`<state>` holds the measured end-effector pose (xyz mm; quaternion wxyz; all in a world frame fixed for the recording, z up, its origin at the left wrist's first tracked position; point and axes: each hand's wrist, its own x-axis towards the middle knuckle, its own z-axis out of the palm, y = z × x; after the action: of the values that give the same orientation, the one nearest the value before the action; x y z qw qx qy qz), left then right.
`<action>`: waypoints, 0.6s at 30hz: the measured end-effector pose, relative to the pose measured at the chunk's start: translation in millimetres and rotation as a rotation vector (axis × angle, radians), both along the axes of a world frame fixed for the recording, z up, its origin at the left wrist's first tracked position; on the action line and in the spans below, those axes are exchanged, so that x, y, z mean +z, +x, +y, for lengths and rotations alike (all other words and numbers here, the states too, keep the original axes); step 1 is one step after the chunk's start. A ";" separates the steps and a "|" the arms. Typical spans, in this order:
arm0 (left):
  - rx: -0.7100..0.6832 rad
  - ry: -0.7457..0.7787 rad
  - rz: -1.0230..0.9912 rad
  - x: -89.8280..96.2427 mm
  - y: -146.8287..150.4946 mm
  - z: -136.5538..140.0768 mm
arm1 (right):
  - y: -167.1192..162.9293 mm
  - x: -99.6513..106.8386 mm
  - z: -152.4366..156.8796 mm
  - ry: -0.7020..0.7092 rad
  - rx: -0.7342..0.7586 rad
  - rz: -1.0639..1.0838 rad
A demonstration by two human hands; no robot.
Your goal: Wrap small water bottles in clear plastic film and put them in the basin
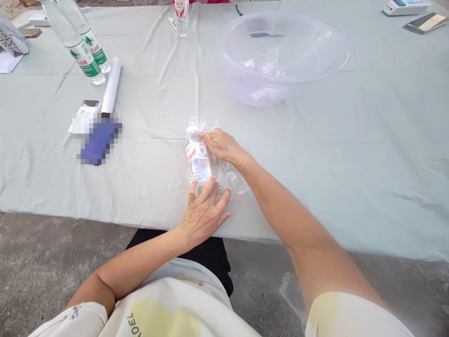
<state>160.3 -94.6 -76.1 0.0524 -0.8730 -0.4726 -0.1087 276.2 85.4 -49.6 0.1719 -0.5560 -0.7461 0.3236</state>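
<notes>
Both hands are at the small bottle (199, 157), which is nearer to me than the purple-tinted basin (338, 61) and off to the left of it. With my right hand (220, 142) I press my thumb near the bottle's shoulder while the fingers curl over the clear wrap (238, 183); they are partly hidden, so I can't tell whether they are gripping the wrap or just resting against it. My left hand (205, 208) is open, fingers spread, the tips reaching the bottle's base. The bottle has its white cap on at the far end, and its base is towards me. Loose wrap spreads around it on the pale cloth (140, 182).

Crumpled clear plastic (273, 65) sits inside the basin. Left of the basin and farther off is another small bottle (181, 18) with a red and white label. Well to the basin's left stand two tall bottles (83, 61) with green labels, and a white roll (112, 86) lies just beside them. A bluish blurred thing (100, 140) is also left of the basin, nearer to me. Beyond the basin's right side are a white box (405, 7) and a flat dark slab (426, 22).
</notes>
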 end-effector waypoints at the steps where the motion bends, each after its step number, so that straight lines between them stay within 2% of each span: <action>1: 0.002 -0.002 -0.005 1.4 0.2 0.6 | 0.6 -0.3 1.4 0.013 0.014 -0.025; 4: 0.029 -0.005 -0.023 4.6 -0.9 3.7 | 8.7 -6.3 6.7 0.100 -0.002 -0.055; 7: 0.049 -0.010 -0.057 5.5 -3.6 7.4 | 27.5 -18.5 5.9 0.245 -0.139 -0.097; 11: 0.020 0.006 -0.089 4.5 -4.7 10.8 | 57.7 -32.1 -19.8 0.339 -0.238 -0.121; 14: 0.016 -0.016 -0.110 5.2 -2.2 13.2 | 71.6 -29.5 -53.7 0.273 -0.384 -0.087; 18: -0.039 -0.042 -0.156 11.1 1.0 21.1 | 75.4 -14.0 -92.6 -0.006 -0.499 -0.061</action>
<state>161.3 -73.5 -65.0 -0.0050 -0.8717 -0.4604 -0.1675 351.6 -7.1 -63.6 0.2225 -0.7331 -0.5894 0.2563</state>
